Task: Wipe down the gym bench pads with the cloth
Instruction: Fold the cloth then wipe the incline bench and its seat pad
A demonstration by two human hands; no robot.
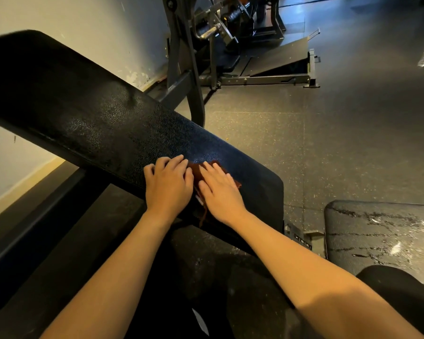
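Note:
A long black inclined back pad (88, 113) runs from upper left down to the centre. A dark red cloth (198, 173) lies on its lower end. My right hand (219, 192) lies flat on the cloth with straight fingers. My left hand (168, 183) rests beside it on the pad's near edge, fingers slightly bent, its fingertips touching the cloth's left edge. Part of the cloth hangs over the pad's edge between my wrists. A second black seat pad (382, 236), worn and wet-looking, sits at the lower right.
A white wall (83, 23) stands behind the pad. A dark steel machine frame (189, 69) and a footplate machine (274, 62) stand on the speckled rubber floor (328, 130) at the back. My dark-clothed legs fill the bottom.

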